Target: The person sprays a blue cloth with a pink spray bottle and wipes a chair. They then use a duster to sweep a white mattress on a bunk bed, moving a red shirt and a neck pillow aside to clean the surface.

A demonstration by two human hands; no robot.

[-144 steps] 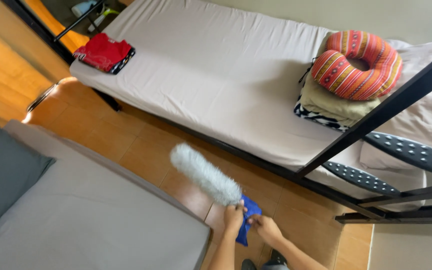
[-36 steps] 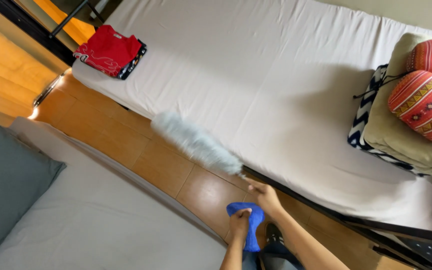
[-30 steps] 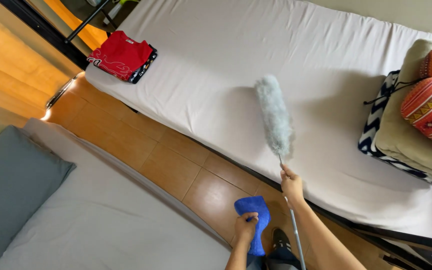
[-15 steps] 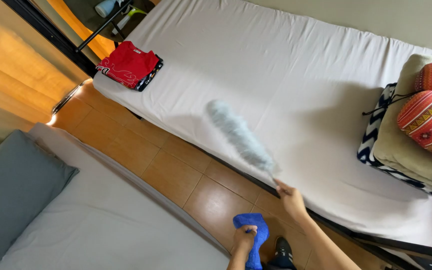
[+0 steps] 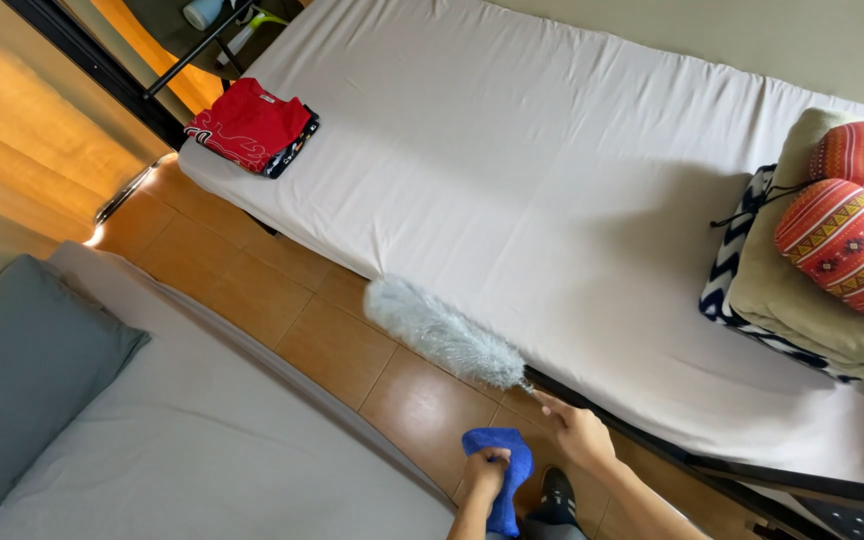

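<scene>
My right hand (image 5: 577, 432) grips the handle of a fluffy pale grey duster (image 5: 442, 331), whose head lies along the near edge of the white mattress (image 5: 552, 170). A blue cloth (image 5: 502, 470) hangs from my left hand (image 5: 482, 468), held low over the brown tiled floor (image 5: 352, 350) between the two beds. Both hands are close together at the bottom of the view.
A folded red garment (image 5: 252, 125) lies at the mattress's far left corner. Folded blankets (image 5: 802, 300) with a red patterned neck pillow (image 5: 852, 220) sit at its right end. A second bed (image 5: 152, 450) with a grey pillow (image 5: 22, 370) is at lower left.
The duster has swept back across the mattress: it pointed up over the bed one second ago, then swung left and down to the bed's near edge. The blue cloth stayed low.
</scene>
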